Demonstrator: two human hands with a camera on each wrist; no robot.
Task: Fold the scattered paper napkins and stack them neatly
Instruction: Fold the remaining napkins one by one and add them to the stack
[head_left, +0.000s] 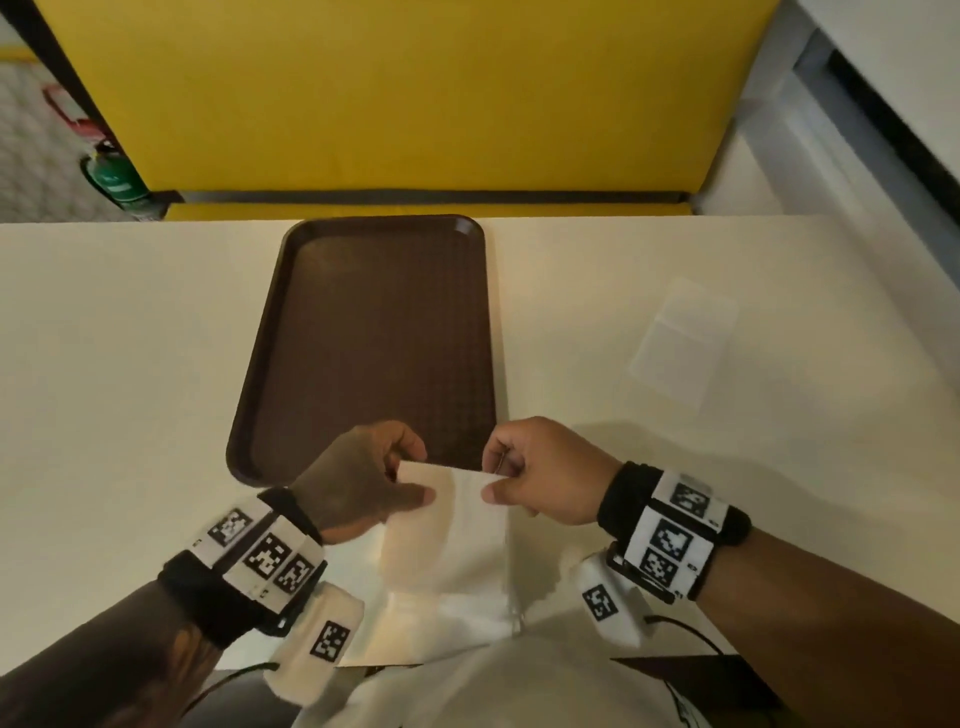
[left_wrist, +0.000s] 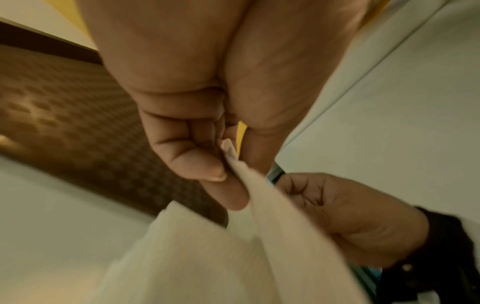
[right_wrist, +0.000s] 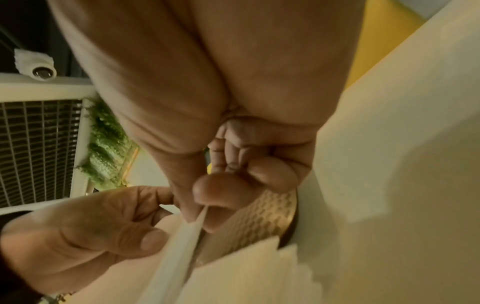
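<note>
Both hands pinch the top edge of a white paper napkin (head_left: 452, 525): the left hand (head_left: 358, 480) holds its left corner between thumb and curled fingers, and the right hand (head_left: 540, 470) holds its right corner the same way. The wrist views show each thumb pressed against a bent forefinger with the thin paper edge caught between them. The napkin hangs down from the two grips toward the person's body, lifted off the pale table (head_left: 130, 364) at its upper edge, with its lower part reaching the table's near edge. Just beyond the hands lies a dark brown tray (head_left: 384, 332) with a textured floor and a raised rim; nothing lies in it, and the napkin's top edge overlaps the tray's near rim as seen from the head. Well to the right on the table lies a second napkin (head_left: 683, 340), flat, with a fold line across it. Behind the table stands a yellow seat back (head_left: 405, 93).
</note>
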